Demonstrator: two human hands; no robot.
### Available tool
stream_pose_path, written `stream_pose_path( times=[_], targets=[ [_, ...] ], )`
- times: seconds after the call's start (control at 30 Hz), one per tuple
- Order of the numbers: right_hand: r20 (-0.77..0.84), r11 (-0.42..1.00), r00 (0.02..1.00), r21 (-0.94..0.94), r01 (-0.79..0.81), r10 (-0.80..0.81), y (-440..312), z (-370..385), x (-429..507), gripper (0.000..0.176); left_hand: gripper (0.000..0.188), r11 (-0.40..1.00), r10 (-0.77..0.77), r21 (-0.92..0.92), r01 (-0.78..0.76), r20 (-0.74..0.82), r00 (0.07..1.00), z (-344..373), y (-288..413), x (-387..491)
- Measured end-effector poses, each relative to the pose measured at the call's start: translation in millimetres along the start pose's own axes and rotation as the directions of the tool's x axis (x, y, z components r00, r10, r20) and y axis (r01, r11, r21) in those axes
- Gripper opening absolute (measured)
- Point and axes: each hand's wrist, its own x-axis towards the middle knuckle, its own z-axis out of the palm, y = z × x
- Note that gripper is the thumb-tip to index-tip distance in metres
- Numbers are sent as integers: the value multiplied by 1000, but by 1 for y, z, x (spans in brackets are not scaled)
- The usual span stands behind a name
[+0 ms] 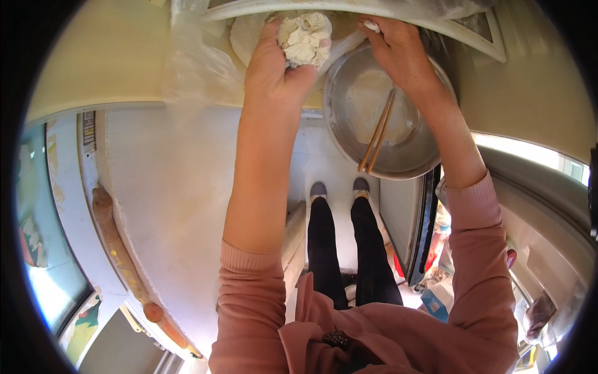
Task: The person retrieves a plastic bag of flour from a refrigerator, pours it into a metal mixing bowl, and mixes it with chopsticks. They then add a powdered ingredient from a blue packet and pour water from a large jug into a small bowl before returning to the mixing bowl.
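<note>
My left hand (280,70) is cupped around a pale, rough-surfaced lump of dough or moist flour (306,39) near the top of the view. My right hand (397,44) reaches over the far rim of a stainless steel bowl (338,135), its fingers curled. A small white bit (372,25) shows at those fingers; whether they grip it is unclear. Inside the bowl is a whitish residue (373,103). A pair of wooden chopsticks (379,133) leans across it, tips inward and thick ends at the near rim. Behind my left hand lies a pale rounded thing (240,39), partly hidden.
Clear plastic film (201,65) drapes over the counter (112,61) left of my hands. A white-framed rack (495,42) crosses the far edge. The bowl overhangs the counter's near edge. An open cabinet door (404,219) stands below, right of my legs. Pipes (121,252) run at left.
</note>
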Motion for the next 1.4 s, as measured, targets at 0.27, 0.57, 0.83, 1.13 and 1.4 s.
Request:
stream_pose_path(
  times=[0.27, 0.57, 0.83, 1.13, 1.4],
  targets=[
    [41, 988, 990, -64, 138, -135, 10, 0, -1, 28, 29, 898, -362, -280, 340, -28, 932, 10, -41, -57],
    [5, 978, 978, -26, 208, -208, 6, -2, 5, 34, 49, 828, -513, 139, 543, -200, 835, 15, -86, -46],
    [17, 977, 977, 13, 211, -212, 8, -2, 7, 34, 41, 921, -324, 199, 334, -81, 943, -2, -80, -48],
    [96, 999, 994, 19, -45, 43, 6, -4, 5, 20, 25, 963, -161, -205, 174, 79, 984, 0, -29, -51],
    [99, 997, 993, -48, -58, 62, -1, -6, 6, 20, 29, 843, 126, 530, -97, -19, 992, -8, -10, 29]
  ],
)
